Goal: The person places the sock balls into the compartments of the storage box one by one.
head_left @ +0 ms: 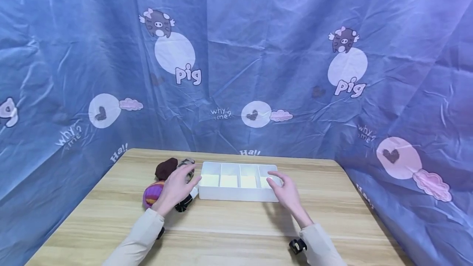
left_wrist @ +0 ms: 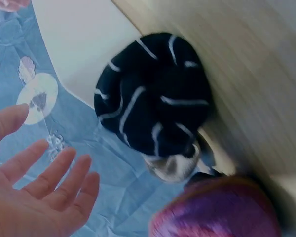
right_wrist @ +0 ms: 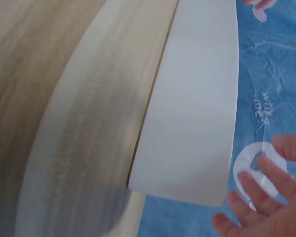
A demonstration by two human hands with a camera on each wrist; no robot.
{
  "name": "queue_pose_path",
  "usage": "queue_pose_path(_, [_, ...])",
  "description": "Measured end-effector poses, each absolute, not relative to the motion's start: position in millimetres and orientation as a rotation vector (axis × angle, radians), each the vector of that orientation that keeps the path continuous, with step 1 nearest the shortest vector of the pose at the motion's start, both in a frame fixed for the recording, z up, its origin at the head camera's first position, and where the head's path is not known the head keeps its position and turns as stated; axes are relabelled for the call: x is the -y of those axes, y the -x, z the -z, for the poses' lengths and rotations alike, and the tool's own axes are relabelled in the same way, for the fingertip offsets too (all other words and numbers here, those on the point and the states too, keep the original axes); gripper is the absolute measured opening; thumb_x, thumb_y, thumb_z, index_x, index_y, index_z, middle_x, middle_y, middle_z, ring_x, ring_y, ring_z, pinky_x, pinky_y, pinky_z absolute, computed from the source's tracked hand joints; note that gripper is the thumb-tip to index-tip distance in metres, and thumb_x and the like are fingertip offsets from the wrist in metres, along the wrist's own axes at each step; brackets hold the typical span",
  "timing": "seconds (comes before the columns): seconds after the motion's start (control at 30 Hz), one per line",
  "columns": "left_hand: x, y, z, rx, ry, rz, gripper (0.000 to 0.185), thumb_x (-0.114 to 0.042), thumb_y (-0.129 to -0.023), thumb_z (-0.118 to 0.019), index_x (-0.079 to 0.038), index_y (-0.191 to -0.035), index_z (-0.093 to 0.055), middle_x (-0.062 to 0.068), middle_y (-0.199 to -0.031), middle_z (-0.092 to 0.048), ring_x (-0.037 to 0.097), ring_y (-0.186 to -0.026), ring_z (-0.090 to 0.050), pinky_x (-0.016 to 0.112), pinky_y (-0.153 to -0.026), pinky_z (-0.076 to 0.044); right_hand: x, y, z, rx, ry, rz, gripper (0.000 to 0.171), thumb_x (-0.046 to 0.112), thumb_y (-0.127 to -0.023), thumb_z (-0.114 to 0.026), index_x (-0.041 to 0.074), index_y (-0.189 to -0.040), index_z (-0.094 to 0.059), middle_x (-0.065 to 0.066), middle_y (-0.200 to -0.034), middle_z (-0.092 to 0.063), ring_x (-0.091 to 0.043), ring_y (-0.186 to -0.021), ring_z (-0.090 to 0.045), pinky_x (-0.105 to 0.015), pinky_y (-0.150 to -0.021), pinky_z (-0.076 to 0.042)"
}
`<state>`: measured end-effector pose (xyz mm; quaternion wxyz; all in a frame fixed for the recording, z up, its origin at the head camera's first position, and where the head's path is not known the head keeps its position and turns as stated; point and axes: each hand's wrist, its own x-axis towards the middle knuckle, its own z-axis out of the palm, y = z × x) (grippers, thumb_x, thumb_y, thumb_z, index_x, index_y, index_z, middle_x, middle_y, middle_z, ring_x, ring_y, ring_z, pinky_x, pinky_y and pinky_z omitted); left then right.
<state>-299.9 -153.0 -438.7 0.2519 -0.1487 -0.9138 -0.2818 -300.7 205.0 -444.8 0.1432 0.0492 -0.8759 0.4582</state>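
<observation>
Blue wrinkled cloth printed with cartoon pigs hangs round three sides of our light wooden table. On it sits a white plastic organiser tray with four compartments, all four looking empty from the head view.

Left of the tray we have a small pile of rolled socks: a black sock ball with thin white stripes, a purple-and-orange striped sock ball, and a dark maroon sock ball farther back. A greyish patterned bundle peeks out behind; we cannot tell what it is.

Our left hand hovers over the sock pile, fingers spread and relaxed, gripping nothing. In the left wrist view the palm is open, with the black striped ball just ahead of the fingertips and apart from them; that ball lies against the tray's left end wall.

Our right hand is at the tray's right end, fingers straight and loose, holding nothing. Fingertips are at or just over the rightmost compartment; contact is unclear. The right wrist view shows the tray's white side wall with the open fingers beyond it.

Handling judgement: the sock balls look soft, light and squashy, not fragile, not slippery; a whole-hand grasp round the middle should keep a roll from unrolling. The tray looks stiff, light and smooth; take it by the end walls.
</observation>
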Motion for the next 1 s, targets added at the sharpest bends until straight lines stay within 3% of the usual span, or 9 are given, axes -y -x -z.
queue_pose_path(0.23, [183, 296, 439, 2.437, 0.398, 0.944, 0.047, -0.02, -0.08, -0.08, -0.007, -0.123, -0.066, 0.016, -0.113, -0.071, 0.034, -0.107, -0.064, 0.051, -0.094, -0.049, -222, 303, 446, 2.455, -0.022, -1.578, 0.042, 0.013, -0.094, -0.064, 0.006, -0.135, -0.057, -0.018, -0.146, -0.049, -0.037, -0.14, -0.038, -0.051, -0.115, -0.032])
queue_pose_path(0.53, [216, 296, 444, 2.481, 0.388, 1.089, 0.052, -0.025, -0.078, -0.083, -0.008, -0.125, -0.066, 0.011, -0.122, -0.069, 0.033, -0.116, -0.061, 0.052, -0.098, -0.047, -236, 305, 454, 2.38, 0.147, -1.862, 0.049, 0.007, -0.096, -0.059, -0.003, -0.142, -0.045, -0.029, -0.144, -0.046, -0.037, -0.129, -0.051, -0.04, -0.101, -0.049])
queue_pose_path(0.67, [225, 294, 445, 2.496, 0.407, 1.142, 0.05, -0.023, -0.078, -0.084, -0.011, -0.123, -0.067, 0.01, -0.121, -0.069, 0.031, -0.106, -0.064, 0.044, -0.089, -0.052, -240, 306, 459, 2.375, 0.162, -1.992, 0.055, 0.01, -0.095, -0.062, -0.001, -0.145, -0.042, -0.029, -0.144, -0.046, -0.025, -0.114, -0.06, -0.037, -0.094, -0.054])
queue_pose_path(0.8, [233, 293, 446, 2.492, 0.444, 1.288, 0.053, -0.021, -0.078, -0.084, -0.006, -0.125, -0.065, 0.017, -0.124, -0.066, 0.034, -0.097, -0.066, 0.035, -0.081, -0.056, -243, 306, 462, 2.373, 0.097, -2.091, 0.061, 0.012, -0.093, -0.064, -0.003, -0.146, -0.038, -0.031, -0.144, -0.041, -0.014, -0.101, -0.062, -0.036, -0.09, -0.055])
queue_pose_path(1.0, [250, 294, 453, 2.479, 0.439, 1.5, 0.057, -0.018, -0.08, -0.081, -0.002, -0.13, -0.06, 0.022, -0.13, -0.061, 0.031, -0.111, -0.063, 0.032, -0.091, -0.054, -248, 307, 466, 2.335, 0.007, -2.22, 0.066, 0.011, -0.092, -0.066, 0.0, -0.149, -0.034, -0.032, -0.149, -0.035, -0.016, -0.103, -0.063, -0.037, -0.091, -0.055])
